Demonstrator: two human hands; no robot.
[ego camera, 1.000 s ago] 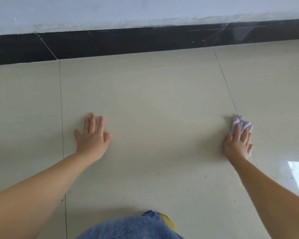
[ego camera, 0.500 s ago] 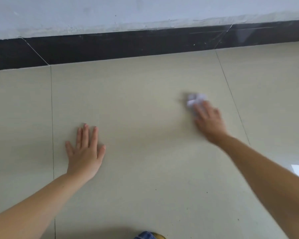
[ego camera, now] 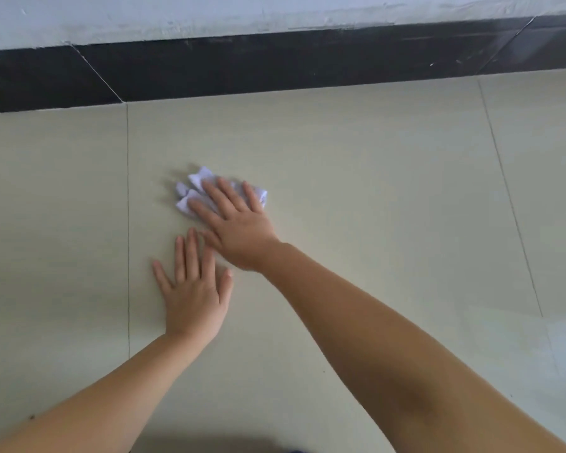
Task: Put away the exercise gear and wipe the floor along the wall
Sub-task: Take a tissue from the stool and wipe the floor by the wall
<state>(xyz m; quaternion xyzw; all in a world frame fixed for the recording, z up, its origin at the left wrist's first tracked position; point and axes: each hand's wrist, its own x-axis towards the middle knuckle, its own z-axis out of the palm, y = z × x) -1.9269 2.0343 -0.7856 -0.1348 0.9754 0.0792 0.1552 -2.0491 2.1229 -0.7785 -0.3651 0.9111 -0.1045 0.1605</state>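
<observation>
Head view: the right hand (ego camera: pixel 239 223) lies flat on a crumpled white cloth (ego camera: pixel 190 191), fingers straight and spread, pressing it to the floor (ego camera: pixel 373 191) — near the black baseboard (ego camera: pixel 275 67). The left hand (ego camera: pixel 193 292) rests flat on the tile just beside it — fingers spread.

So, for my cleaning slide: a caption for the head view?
Right hand presses a crumpled white wipe on the beige tiled floor; left hand braces flat.

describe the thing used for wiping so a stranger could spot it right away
Start at the black baseboard strip along the wall, then come down onto the pale beige floor tile. There the right hand presses flat on a small crumpled white cloth, the only white, wrinkled thing on the smooth floor.
</observation>
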